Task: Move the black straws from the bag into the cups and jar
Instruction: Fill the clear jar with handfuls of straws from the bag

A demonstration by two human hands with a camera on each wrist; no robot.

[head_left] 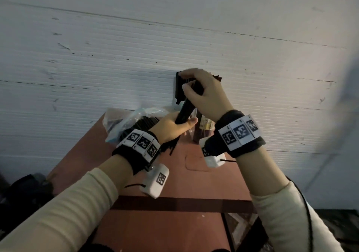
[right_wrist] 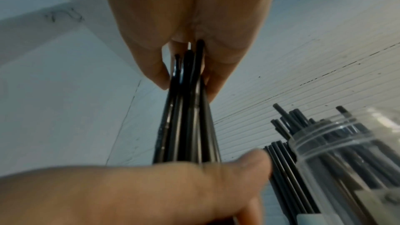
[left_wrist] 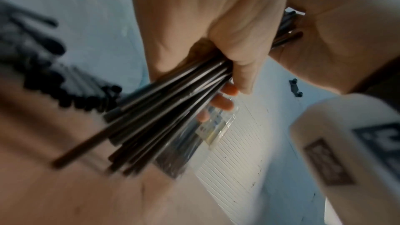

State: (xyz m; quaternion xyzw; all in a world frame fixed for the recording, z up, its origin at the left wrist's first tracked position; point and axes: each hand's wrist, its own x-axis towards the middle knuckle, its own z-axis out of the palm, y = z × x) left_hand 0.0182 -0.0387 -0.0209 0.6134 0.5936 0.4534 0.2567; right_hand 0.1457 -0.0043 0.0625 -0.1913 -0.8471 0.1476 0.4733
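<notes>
A bundle of black straws (head_left: pixel 185 110) stands tilted above the table, held by both hands. My left hand (head_left: pixel 172 126) grips its lower part, fingers curled round it (left_wrist: pixel 225 95). My right hand (head_left: pixel 191 85) grips the upper part, thumb and fingers closed on the tips (right_wrist: pixel 188 78). The clear plastic bag (head_left: pixel 124 118) lies to the left with more black straws (left_wrist: pixel 65 83) inside. A clear jar (right_wrist: pixel 346 156) holding several black straws stands right of the bundle, partly hidden behind my right wrist (head_left: pixel 203 131). More black straws (head_left: pixel 179 88) stick up behind my right hand; their container is hidden.
The red-brown table (head_left: pixel 174 232) is narrow and stands against a white ribbed wall (head_left: pixel 136 47). Dark objects (head_left: pixel 23 193) lie on the floor at the left. A white wrist camera (left_wrist: pixel 350 151) hangs close to the bundle.
</notes>
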